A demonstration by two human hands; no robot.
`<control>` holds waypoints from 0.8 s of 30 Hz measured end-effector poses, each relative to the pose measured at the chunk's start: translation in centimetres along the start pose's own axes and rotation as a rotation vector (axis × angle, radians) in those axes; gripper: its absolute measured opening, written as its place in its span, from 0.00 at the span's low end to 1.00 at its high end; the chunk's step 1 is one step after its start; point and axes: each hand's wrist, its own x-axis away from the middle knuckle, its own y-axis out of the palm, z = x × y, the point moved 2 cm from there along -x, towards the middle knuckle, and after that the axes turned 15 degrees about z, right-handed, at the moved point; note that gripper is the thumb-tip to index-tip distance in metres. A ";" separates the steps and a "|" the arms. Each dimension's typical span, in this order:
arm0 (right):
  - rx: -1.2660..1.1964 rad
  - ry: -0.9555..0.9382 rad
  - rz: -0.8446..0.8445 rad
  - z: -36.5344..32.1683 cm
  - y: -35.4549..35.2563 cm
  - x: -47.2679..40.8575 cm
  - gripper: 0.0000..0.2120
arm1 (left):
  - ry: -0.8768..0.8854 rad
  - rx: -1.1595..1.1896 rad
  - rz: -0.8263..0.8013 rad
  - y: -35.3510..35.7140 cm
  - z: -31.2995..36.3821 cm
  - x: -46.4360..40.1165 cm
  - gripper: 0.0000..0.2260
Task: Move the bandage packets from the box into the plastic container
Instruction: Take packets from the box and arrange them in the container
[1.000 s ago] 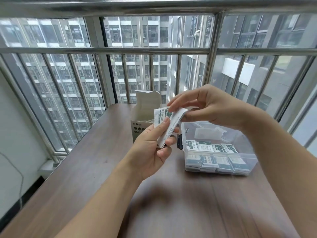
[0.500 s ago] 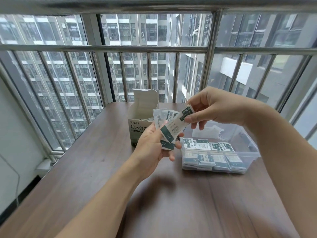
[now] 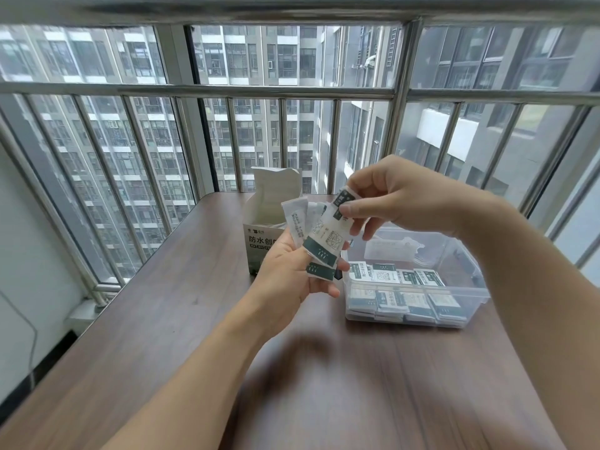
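- Packets (image 3: 302,222) stand in a small fan in the left hand (image 3: 292,280), above the table (image 3: 162,319) and in front of the box (image 3: 259,241).
- Left hand's fingers curl round the low ends of the fan and hold it tight.
- Right hand (image 3: 399,196) pinches the top of the front packet (image 3: 328,235) with thumb and fingers.
- Box is open, with its flap up, just left of the tub (image 3: 467,254).
- Tub sits on the table and has rows of flat packets (image 3: 402,287) inside.
- Behind the table are metal bars (image 3: 227,90).
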 end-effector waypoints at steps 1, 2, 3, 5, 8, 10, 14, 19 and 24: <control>-0.020 0.006 -0.001 0.1 0.0 0.0 0.06 | -0.012 0.019 0.000 0.0 0.0 0.0 0.09; -0.033 0.006 -0.008 0.2 0.0 0.0 0.05 | -0.027 0.040 0.004 0.0 0.1 0.1 0.09; -0.045 0.003 -0.014 0.3 -0.2 0.1 0.05 | -0.043 0.060 0.010 0.0 0.2 0.1 0.09; -0.071 0.003 -0.014 0.5 -0.5 0.1 0.04 | -0.069 0.087 0.021 -0.1 0.2 0.1 0.09; -0.085 -0.017 -0.001 0.8 -0.8 0.0 0.04 | -0.108 0.128 0.019 0.0 0.2 0.1 0.10; -0.084 -0.055 0.028 1.0 -1.1 0.0 0.03 | -0.129 0.152 0.011 0.0 0.2 0.1 0.10; -0.146 -0.103 0.049 1.0 -1.7 0.0 0.02 | -0.177 0.193 0.023 -0.3 0.4 0.1 0.09; -0.239 -0.123 0.035 1.2 -1.9 -0.1 0.04 | -0.231 0.230 0.018 -0.5 0.6 0.0 0.15; -0.140 -0.119 0.033 1.5 -1.3 -0.2 0.03 | -0.251 0.223 -0.075 -0.4 0.5 0.2 0.19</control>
